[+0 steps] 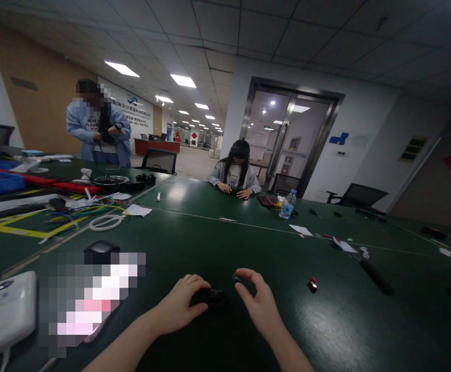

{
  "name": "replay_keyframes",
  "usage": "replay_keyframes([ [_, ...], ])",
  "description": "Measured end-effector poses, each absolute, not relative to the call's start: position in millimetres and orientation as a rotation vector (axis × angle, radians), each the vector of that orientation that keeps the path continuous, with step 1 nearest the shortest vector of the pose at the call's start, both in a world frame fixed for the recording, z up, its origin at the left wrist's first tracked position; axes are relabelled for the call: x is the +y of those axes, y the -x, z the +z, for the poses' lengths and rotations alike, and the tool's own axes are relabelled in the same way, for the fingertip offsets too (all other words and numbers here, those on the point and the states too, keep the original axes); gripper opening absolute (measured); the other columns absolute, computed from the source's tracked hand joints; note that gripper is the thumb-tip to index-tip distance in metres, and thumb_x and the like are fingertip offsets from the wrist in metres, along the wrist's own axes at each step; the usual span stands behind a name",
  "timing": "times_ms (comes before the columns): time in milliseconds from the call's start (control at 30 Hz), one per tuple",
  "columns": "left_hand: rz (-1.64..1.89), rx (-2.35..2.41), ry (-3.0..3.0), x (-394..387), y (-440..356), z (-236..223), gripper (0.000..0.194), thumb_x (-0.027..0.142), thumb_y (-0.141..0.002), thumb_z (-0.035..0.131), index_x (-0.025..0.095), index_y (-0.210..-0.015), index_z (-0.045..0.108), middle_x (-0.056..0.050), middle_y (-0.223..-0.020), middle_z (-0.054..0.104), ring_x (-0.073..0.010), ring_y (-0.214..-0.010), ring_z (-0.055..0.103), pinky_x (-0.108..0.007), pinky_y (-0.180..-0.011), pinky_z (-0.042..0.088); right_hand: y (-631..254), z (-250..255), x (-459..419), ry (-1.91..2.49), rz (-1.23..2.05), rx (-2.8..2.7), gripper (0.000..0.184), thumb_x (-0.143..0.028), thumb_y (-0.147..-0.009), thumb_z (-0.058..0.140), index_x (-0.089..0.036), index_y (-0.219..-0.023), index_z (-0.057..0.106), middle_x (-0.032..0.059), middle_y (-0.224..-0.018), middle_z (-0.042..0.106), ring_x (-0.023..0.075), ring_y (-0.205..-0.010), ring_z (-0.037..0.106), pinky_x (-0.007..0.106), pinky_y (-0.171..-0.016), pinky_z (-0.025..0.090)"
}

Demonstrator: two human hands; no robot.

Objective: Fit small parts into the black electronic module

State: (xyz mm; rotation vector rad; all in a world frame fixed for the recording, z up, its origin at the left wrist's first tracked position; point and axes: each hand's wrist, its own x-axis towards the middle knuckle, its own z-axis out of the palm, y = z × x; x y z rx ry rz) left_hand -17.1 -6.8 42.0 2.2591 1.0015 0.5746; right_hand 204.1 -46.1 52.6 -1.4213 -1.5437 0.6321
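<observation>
On the dark green table, my left hand [182, 299] is closed around one end of a small black object [216, 298], whose kind I cannot make out. Thumb on the near side, fingers on the far side, it holds the object against the tabletop. Just to the right, my right hand [257, 295] pinches a small dark piece [236, 278] between thumb and fingertips. That piece is apart from the black object and too small to name. Further right lies a small red and silver item [312, 284].
A blurred-out lit screen [101, 299] and a white device [6, 315] lie at left. Cables [107, 222] and blue trays [0, 183] are beyond. A water bottle [288, 205] stands at far right. One person [235, 173] sits opposite; another [99, 124] stands far left.
</observation>
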Motion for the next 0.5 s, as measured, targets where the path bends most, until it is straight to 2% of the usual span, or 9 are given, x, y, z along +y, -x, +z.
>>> replay_keyframes([
  [300,0.565,1.006,-2.241,-7,19,43,0.031,0.025,-0.077,0.059,0.026,-0.108,0.056,-0.002,-0.108,0.058,-0.0226,-0.101,0.049,-0.034,-0.088,0.038,-227,51,-41,1.295,0.770,-1.225,0.035,-0.037,-0.070,0.065,-0.022,-0.101,0.061,0.0052,-0.096,0.064,0.0236,-0.093,0.058,0.039,-0.087,0.043],
  [500,0.548,1.003,-2.222,-5,20,40,0.033,0.029,-0.078,0.058,0.026,-0.111,0.055,-0.003,-0.111,0.056,-0.0228,-0.103,0.049,-0.035,-0.089,0.038,-236,47,-36,1.209,0.819,-1.004,0.040,-0.042,-0.068,0.068,-0.022,-0.102,0.062,0.0062,-0.101,0.065,0.0249,-0.100,0.057,0.039,-0.086,0.044],
])
